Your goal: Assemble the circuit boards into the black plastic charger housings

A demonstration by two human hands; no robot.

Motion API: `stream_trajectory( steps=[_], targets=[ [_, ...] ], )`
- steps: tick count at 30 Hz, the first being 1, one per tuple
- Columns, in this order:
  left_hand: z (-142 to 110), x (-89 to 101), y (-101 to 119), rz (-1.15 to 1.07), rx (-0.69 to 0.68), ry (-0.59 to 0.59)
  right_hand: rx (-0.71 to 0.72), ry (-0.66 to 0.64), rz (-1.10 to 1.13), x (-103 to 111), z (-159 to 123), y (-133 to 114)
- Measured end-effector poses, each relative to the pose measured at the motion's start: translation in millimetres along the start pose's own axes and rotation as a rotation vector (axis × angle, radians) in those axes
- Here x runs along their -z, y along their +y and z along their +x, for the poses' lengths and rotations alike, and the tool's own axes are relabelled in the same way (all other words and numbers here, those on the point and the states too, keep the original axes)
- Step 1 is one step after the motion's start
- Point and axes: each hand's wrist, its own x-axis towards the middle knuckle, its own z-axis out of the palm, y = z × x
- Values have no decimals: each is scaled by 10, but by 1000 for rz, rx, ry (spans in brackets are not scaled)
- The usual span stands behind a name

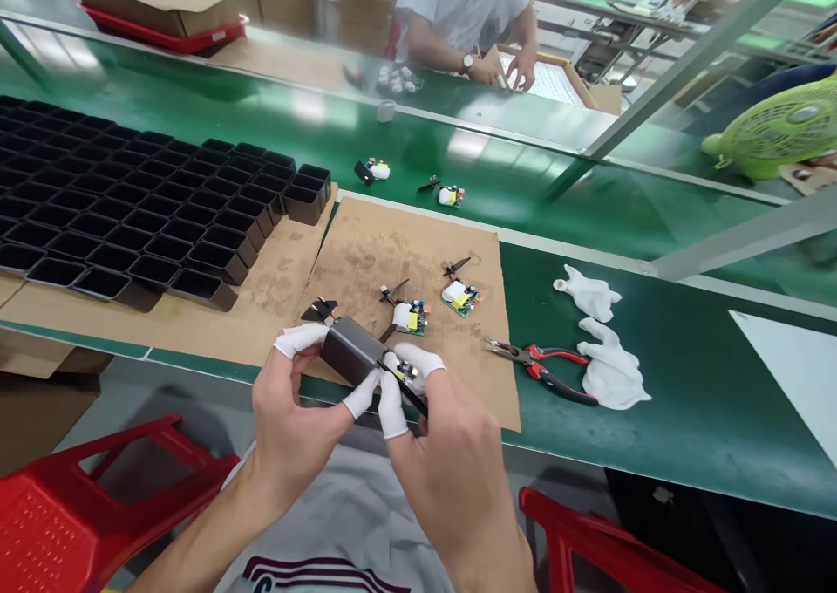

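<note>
Far left of the fingers, on the near side, a red stool [52, 523] stands below the bench. Beyond it, still well left of the fingers, rows of open black cases [189, 283] stand close together on cardboard [261, 314]. Just past the left fingertips is a black cap [319, 310] with metal prongs, at the upper left end of the held case.

The left hand [291, 414], white cots on its thumb and forefinger, grasps that case [353, 349], which lies tilted between the two hands, above the near edge of the bench. At the case's lower right end, the right hand [451, 440] pinches a board [406, 371] and a black strip [409, 391] between its thumb and fingers, also in white cots; the fingers hide much of the board.

Straight beyond the right fingers lies a loose board [411, 317], and a second board [461, 296] sits farther right. Two more lie farther beyond, past the cardboard. Beyond these, a co-worker [458, 9] has both hands at a box.

Right of the right fingers lie red-handled pliers [549, 371], their handles meeting a white cloth [611, 371]; another cloth [588, 294] lies just beyond. Farthest right is a green fan [778, 131].
</note>
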Motion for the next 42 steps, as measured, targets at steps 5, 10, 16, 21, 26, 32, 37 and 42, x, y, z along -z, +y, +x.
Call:
stream_trajectory(
  steps=[5,10,16,21,26,32,37,42],
  targets=[
    [-26,34,-175,148,-185,16,7,-185,133,-234,-57,116],
    [-39,118,-300,231,-203,-19,-89,-234,265,-396,-157,167],
    [-43,183,-384,243,-174,-52,-153,-197,343,-460,-213,133],
    [-47,174,-428,212,-166,-74,-147,-190,388,-428,-210,136],
    [-36,141,-396,163,-106,-89,-167,-184,407,-427,-224,147],
    [-13,143,-355,136,-66,-62,-153,-166,389,-432,-258,163],
    [17,149,-314,127,-72,-91,-155,-166,363,-429,-266,181],
    [175,128,-170,5,110,-168,-157,-194,359,-248,-228,172]
  ],
)
